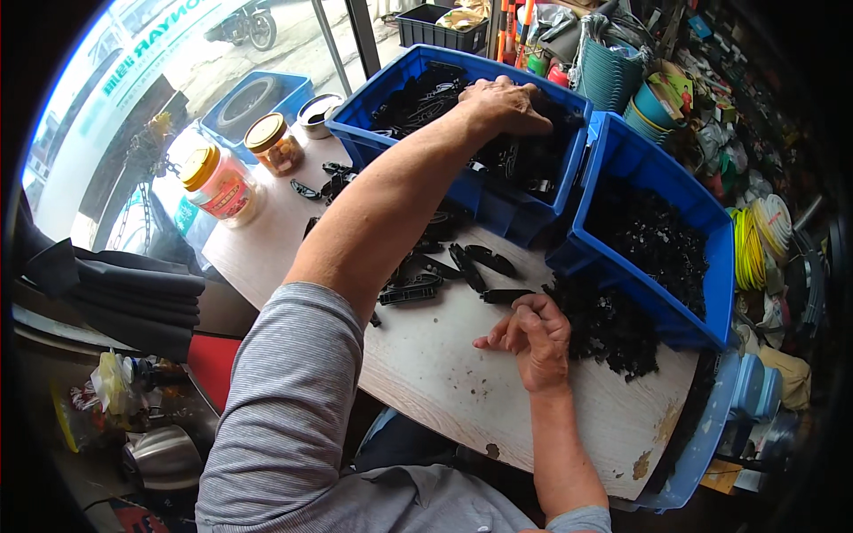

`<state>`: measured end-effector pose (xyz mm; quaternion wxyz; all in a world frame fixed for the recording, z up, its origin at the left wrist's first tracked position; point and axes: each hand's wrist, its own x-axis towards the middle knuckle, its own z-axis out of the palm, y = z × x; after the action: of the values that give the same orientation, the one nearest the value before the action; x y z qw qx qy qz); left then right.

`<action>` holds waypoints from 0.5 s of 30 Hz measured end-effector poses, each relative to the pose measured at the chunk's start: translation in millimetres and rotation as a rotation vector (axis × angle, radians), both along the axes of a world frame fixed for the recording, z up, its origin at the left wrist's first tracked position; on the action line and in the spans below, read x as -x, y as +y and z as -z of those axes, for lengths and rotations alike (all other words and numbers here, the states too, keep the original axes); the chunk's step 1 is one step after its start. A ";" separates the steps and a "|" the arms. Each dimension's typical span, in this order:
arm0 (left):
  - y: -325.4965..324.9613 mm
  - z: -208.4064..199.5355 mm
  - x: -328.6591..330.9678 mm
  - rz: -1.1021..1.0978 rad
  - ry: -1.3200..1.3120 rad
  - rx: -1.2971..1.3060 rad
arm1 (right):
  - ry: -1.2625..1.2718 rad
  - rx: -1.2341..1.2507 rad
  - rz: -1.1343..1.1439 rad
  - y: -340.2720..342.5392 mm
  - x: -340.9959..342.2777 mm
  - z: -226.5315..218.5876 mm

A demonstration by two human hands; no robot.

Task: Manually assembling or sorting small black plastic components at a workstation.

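My left hand (505, 104) is stretched across the table into a large blue bin (346, 124) of black plastic parts. Its back faces up, and most of its fingers are hidden among the parts. Low over the table, my right hand (536, 342) has its fingers curled in toward the thumb; whatever lies between them is too small to make out. Just beyond its fingers lies a long black plastic part (505, 296). Several similar curved black plastic parts (466, 266) are scattered under and beyond my left forearm. A heap of small black pieces (613, 333) lies right of my right hand.
A second blue bin (653, 315) holding small black pieces stands at the right. Two yellow-lidded jars (218, 186) and a round tin (318, 114) stand at the table's far left. Stacked buckets (611, 75) and yellow cable (749, 249) crowd beyond the bins.
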<state>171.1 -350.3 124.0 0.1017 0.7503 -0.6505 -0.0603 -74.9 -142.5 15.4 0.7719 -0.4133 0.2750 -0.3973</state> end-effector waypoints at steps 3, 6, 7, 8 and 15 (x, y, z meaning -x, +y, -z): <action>8.5 6.5 0.0 0.031 -0.038 0.025 | 0.002 0.002 -0.003 -1.0 1.5 0.5; 12.8 5.5 8.0 0.004 -0.021 0.048 | 0.001 -0.012 -0.003 -0.4 1.8 2.2; 14.6 6.7 9.3 0.001 0.001 0.081 | -0.001 -0.026 -0.001 -0.2 1.5 2.6; 15.8 7.5 10.6 -0.001 -0.006 0.084 | -0.002 -0.022 -0.006 0.0 1.4 3.1; 26.5 12.2 13.1 0.057 -0.026 0.116 | -0.003 0.006 -0.013 -1.0 2.0 4.4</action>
<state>158.0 -323.9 111.8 0.1349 0.7249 -0.6753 -0.0155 -76.9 -143.5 11.1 0.7736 -0.4167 0.2697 -0.3938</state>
